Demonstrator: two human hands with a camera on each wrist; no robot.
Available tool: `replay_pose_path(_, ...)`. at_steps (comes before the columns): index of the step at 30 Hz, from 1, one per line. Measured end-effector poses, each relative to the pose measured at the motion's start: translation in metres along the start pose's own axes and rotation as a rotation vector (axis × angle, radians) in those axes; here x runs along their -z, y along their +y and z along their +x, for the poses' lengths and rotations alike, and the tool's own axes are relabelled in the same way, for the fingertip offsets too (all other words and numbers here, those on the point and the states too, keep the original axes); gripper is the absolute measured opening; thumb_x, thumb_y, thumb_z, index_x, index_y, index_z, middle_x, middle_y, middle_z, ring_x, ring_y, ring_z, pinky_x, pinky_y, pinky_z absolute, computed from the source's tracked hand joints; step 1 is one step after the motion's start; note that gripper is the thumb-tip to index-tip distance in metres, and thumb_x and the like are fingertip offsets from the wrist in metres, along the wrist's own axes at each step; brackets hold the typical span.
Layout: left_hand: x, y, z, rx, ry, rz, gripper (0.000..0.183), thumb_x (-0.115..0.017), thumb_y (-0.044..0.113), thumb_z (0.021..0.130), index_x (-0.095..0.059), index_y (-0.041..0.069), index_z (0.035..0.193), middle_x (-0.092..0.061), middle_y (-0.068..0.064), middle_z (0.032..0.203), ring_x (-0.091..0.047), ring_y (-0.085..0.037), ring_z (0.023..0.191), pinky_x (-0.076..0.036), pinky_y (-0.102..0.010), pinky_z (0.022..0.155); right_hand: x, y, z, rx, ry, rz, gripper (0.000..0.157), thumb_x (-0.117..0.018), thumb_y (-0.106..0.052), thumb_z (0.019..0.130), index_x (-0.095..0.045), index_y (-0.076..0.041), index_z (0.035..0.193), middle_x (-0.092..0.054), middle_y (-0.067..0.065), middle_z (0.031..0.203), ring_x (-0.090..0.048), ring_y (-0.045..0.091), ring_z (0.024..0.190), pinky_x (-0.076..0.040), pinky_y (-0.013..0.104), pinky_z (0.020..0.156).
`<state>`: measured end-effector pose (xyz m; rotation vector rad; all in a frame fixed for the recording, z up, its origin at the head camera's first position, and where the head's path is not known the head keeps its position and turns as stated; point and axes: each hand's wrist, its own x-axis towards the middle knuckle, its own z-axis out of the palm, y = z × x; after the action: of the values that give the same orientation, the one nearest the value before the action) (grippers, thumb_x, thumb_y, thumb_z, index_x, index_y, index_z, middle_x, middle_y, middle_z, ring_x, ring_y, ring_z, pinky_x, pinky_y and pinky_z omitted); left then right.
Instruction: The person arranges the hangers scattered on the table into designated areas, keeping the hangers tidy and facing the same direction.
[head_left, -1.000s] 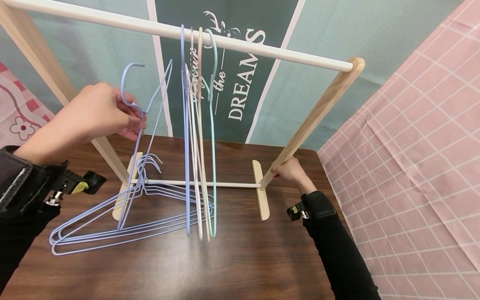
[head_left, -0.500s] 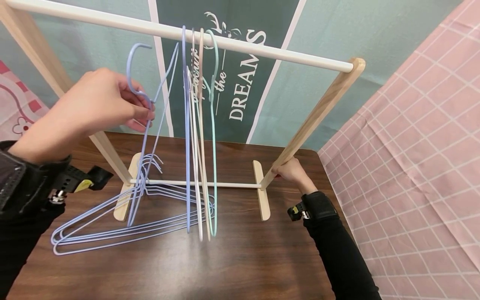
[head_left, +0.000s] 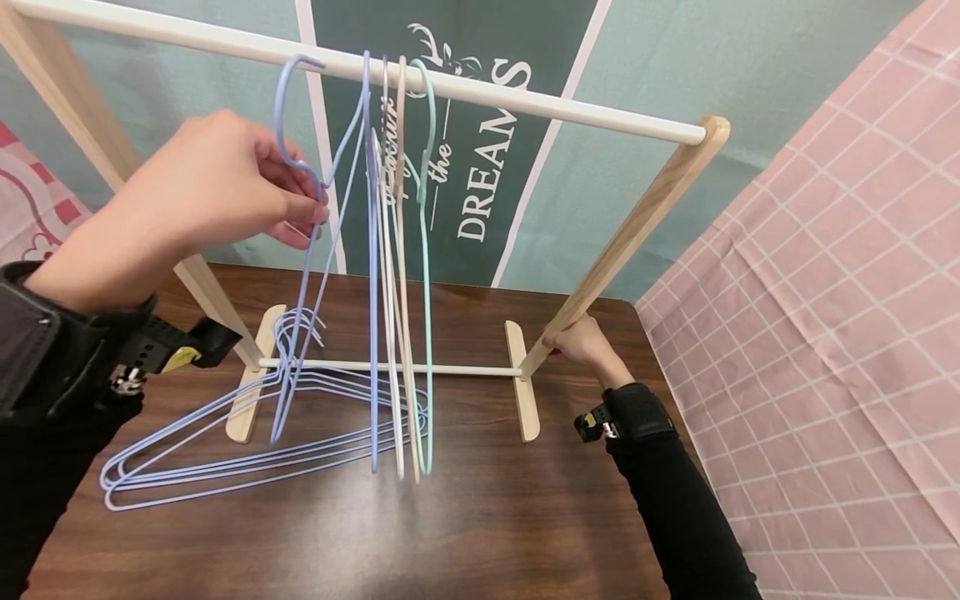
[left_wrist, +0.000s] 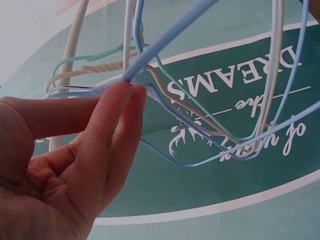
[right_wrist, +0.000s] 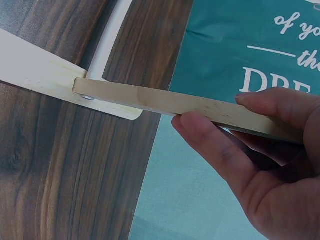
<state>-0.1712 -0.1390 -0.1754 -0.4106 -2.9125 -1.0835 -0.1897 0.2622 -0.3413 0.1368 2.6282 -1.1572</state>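
My left hand pinches a light blue clothes hanger just below its hook, between thumb and fingers. The hanger hangs down, its hook right at the white top rail in the head view. In the left wrist view the fingertips press on the blue wire. Several hangers hang on the rail to the right of it: a blue one, a white one, a beige one and a mint green one. My right hand grips the right wooden post of the rack low down.
Several blue hangers lie in a pile on the brown wooden table, under the rack's left side. A thin lower bar joins the rack's two feet. A printed cloth stands behind, a pink checked one at the right.
My left hand has lifted the blue hanger up and to the right, from below the rail until its hook reaches rail height. The right hand has stayed on the post.
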Motion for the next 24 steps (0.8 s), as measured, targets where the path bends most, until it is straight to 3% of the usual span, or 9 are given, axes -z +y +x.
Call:
replay_pose_path(8, -0.002, 0.006, 0.004, 0.001, 0.002, 0.024, 0.032, -0.065, 0.045, 0.081, -0.063, 0.014, 0.090, -0.069, 0.001, 0.080, -0.067, -0.014, 0.064, -0.039, -0.030, 0.076, -0.001, -0.002, 0.001, 0.006, 0.013, -0.020, 0.025, -0.055, 0.003, 0.080, -0.058, 0.010, 0.104, -0.059, 0.027, 0.097, -0.061, 0.039, 0.090, -0.052, 0.032, 0.064)
replay_pose_path(24, -0.010, 0.024, 0.010, -0.030, 0.010, -0.039, 0.020, -0.063, 0.026, 0.087, -0.062, 0.006, 0.092, -0.066, -0.007, 0.087, -0.067, -0.014, 0.067, -0.050, -0.022, 0.062, -0.002, 0.001, 0.002, 0.022, 0.016, -0.030, 0.024, -0.055, 0.002, 0.081, -0.059, 0.011, 0.103, -0.059, 0.029, 0.100, -0.062, 0.037, 0.089, -0.053, 0.032, 0.064)
